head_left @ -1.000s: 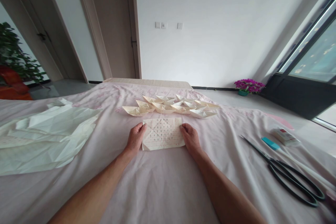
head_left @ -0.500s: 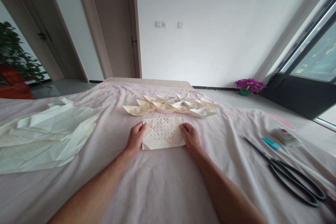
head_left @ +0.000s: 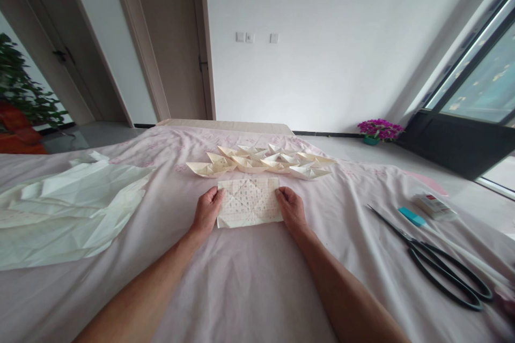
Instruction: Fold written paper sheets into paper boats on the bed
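A creased sheet of paper (head_left: 250,203) with a printed grid and rows of written characters is stretched between my two hands. My left hand (head_left: 208,209) pinches its left edge, thumb on top. At the opposite edge my right hand (head_left: 293,210) pinches it the same way. Diagonal fold lines cross the sheet's face. Just beyond it, several folded paper boats (head_left: 249,164) stand close together on the pink cloth (head_left: 249,278).
Crumpled pale sheets (head_left: 76,209) spread over the cloth at left. On the right lie black-handled scissors (head_left: 426,257), a blue-tipped white tool (head_left: 412,216) and a small white packet (head_left: 434,206). A pot of purple flowers (head_left: 380,131) stands on the floor beyond.
The paper's lower left corner, curled before, now lies flatter, and its printing looks fainter. Both hands keep their hold. The view has shifted slightly.
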`<state>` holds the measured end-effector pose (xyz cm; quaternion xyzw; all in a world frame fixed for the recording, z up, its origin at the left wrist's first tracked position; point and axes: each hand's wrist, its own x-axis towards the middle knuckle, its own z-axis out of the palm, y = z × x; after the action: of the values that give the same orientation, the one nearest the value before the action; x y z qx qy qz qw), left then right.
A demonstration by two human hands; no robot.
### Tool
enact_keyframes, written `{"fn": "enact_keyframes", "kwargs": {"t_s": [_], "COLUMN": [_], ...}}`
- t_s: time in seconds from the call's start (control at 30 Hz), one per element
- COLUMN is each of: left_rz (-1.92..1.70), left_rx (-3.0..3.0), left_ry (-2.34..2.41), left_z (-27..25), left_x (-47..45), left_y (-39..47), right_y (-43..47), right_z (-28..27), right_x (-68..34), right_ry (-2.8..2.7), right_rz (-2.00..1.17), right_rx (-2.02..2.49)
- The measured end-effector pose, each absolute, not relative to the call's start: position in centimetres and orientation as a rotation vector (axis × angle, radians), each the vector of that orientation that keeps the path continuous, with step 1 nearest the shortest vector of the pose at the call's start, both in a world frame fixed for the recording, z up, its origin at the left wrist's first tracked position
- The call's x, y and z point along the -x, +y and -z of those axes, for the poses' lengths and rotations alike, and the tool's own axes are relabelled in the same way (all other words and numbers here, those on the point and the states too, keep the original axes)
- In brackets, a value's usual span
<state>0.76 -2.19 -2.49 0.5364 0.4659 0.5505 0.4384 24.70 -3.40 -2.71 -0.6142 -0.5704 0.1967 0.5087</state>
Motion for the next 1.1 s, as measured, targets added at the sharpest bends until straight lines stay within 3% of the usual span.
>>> {"fn": "enact_keyframes", "kwargs": {"t_s": [0.2, 0.47, 0.7, 0.77, 0.97, 1.1], "left_rz": [-1.2, -1.13, -1.223, -1.278, -1.51, -1.403], "left_rx": [-1.314, -1.46, -1.442, -1.482, -1.471, -1.518], "left_ry": [0.828, 1.116, 1.123, 1.128, 1.32, 1.202], "left_z": [2.3, 3.4, 3.8, 4.0, 4.9, 5.1], "left_x": [-0.6, 0.2, 0.4, 0.5, 1.3, 1.3], "left_y": [-2.2, -1.9, -1.7, -1.4, -0.5, -0.6], "right_y": [-3.4, -3.4, -3.9, -4.1, -5.3, -6.2], "right_z": [2.7, 2.9, 2.5, 2.3, 1.2, 1.0], "right_x": [-24.8, -24.9, -24.3, -24.2, -24.4, -23.8], "right_ry": [-1.285, -1.192, -1.252, -1.28, -1.461, -1.899], "right_rz": [-0.46, -0.537, -0.972, -0.854, 0.015, 0.144], "right_rx": [1.452, 1.322, 0.993, 1.044, 1.115, 1.192]}}
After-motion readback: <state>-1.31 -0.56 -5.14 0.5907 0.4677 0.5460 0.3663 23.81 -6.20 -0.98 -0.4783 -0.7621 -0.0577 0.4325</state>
